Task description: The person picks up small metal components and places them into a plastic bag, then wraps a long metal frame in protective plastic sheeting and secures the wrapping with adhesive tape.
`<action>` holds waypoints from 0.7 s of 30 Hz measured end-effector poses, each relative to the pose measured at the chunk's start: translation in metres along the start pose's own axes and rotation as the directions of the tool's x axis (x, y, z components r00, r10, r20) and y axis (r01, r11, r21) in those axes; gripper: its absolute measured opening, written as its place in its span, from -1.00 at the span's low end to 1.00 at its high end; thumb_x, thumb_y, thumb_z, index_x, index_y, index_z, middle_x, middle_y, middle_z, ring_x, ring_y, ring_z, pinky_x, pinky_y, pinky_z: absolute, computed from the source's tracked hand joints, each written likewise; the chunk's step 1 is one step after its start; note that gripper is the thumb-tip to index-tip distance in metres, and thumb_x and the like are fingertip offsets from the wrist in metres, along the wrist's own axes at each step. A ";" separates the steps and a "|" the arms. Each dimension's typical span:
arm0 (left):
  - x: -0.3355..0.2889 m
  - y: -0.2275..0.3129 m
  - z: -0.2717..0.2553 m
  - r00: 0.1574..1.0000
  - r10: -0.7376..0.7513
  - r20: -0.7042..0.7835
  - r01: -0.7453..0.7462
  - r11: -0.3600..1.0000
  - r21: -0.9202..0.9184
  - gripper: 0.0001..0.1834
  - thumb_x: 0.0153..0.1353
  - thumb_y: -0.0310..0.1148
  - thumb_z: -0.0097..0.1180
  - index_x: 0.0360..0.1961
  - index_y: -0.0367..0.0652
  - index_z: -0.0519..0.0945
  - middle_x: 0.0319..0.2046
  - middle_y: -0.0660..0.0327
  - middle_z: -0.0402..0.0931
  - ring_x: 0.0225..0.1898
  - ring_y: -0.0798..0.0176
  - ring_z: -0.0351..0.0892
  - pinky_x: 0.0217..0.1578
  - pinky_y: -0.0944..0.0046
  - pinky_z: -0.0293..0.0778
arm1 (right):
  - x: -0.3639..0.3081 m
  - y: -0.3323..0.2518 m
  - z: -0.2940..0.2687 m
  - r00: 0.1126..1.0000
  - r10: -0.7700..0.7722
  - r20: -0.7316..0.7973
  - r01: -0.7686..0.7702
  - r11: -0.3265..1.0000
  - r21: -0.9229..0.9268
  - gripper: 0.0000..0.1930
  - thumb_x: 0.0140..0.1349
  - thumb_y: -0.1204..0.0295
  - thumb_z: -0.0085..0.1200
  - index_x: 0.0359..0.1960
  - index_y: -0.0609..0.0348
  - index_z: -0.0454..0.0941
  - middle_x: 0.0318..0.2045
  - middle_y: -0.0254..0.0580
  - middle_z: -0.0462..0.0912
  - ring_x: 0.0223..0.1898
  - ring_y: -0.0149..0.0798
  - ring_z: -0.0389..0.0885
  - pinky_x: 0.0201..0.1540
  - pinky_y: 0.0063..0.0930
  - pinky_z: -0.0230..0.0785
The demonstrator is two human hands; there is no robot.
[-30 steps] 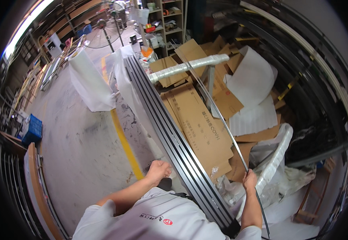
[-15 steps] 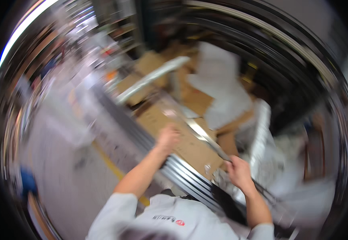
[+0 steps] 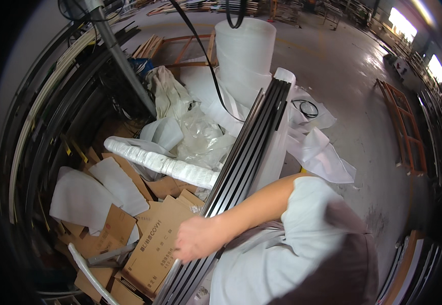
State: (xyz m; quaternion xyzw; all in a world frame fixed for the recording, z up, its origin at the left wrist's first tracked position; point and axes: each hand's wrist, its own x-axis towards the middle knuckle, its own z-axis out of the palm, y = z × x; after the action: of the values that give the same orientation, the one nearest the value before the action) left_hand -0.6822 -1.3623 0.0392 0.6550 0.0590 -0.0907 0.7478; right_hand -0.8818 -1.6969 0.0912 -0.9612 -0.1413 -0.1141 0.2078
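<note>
My right hand [image 3: 198,238] is curled closed at the left edge of a bundle of long dark metal profiles [image 3: 254,152]. A thin, pale metal strip [image 3: 256,105] runs along that edge and passes through the fist, coming out below it. Side by side, the profiles slope from the upper middle down to the bottom of the picture. Just left of the hand lies a flattened brown cardboard box [image 3: 157,244] with dark print. My left hand is out of the picture.
A white wrapped tube [image 3: 162,165] lies across the left, near crumpled clear plastic [image 3: 203,134]. Beyond stands a large roll of white foam [image 3: 246,46]. A black strap [image 3: 203,53] hangs down. A metal post [image 3: 127,66] leans at upper left; a reddish frame [image 3: 404,124] stands right.
The view has swung to the right, along the profiles. The left hand has left the picture. The right hand stays closed, now beside the profile bundle.
</note>
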 end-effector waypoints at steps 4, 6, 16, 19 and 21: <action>-0.016 -0.014 -0.005 1.000 0.007 0.027 -0.010 0.996 0.085 -0.49 0.37 -0.22 0.04 0.14 -0.47 0.42 -0.06 -0.13 0.50 -0.04 0.01 0.51 -0.14 0.13 0.56 | -0.076 0.045 -0.020 0.997 0.053 -0.056 -0.061 0.986 -0.157 -0.72 0.33 0.11 0.11 -0.28 0.06 0.50 -0.43 -0.22 0.55 -0.29 -0.10 0.63 -0.26 -0.19 0.48; -0.020 -0.019 -0.005 0.999 0.011 0.051 -0.018 0.991 0.130 -0.51 0.36 -0.24 0.06 0.13 -0.47 0.44 -0.08 -0.13 0.51 -0.06 0.01 0.51 -0.15 0.12 0.56 | -0.112 0.061 -0.022 0.976 0.183 -0.117 -0.201 0.964 -0.173 -0.69 0.30 0.10 0.16 -0.37 0.07 0.49 -0.43 -0.19 0.59 -0.31 -0.02 0.63 -0.24 -0.10 0.46; -0.049 -0.036 -0.033 0.995 0.061 0.079 -0.082 0.956 0.283 -0.58 0.32 -0.33 0.16 0.07 -0.44 0.49 -0.18 -0.09 0.52 -0.15 0.00 0.53 -0.17 0.08 0.56 | -0.149 0.067 0.006 0.950 0.304 -0.074 -0.310 0.945 -0.102 -0.84 0.26 0.30 0.15 -0.38 0.09 0.55 -0.36 -0.18 0.59 -0.19 -0.06 0.63 -0.09 -0.15 0.41; -0.057 -0.040 -0.053 0.993 0.087 0.078 -0.108 0.936 0.335 -0.60 0.30 -0.35 0.19 0.06 -0.44 0.50 -0.21 -0.08 0.53 -0.18 0.00 0.53 -0.17 0.07 0.56 | -0.161 0.067 0.014 0.927 0.376 -0.007 -0.375 0.923 -0.084 -0.85 0.25 0.31 0.15 -0.39 0.10 0.55 -0.35 -0.17 0.60 -0.16 -0.06 0.63 -0.05 -0.14 0.39; -0.063 -0.042 -0.067 0.991 0.103 0.082 -0.126 0.924 0.360 -0.61 0.29 -0.37 0.21 0.04 -0.43 0.51 -0.23 -0.07 0.53 -0.19 0.00 0.54 -0.18 0.06 0.56 | -0.168 0.067 0.018 0.922 0.387 0.010 -0.385 0.920 -0.073 -0.86 0.24 0.32 0.15 -0.38 0.11 0.57 -0.35 -0.17 0.60 -0.16 -0.05 0.63 -0.04 -0.14 0.39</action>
State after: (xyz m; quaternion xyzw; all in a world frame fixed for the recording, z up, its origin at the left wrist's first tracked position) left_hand -0.7505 -1.2976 0.0026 0.7816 -0.0205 -0.0764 0.6188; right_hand -1.0149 -1.7853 0.0035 -0.9781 0.0524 -0.0643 0.1908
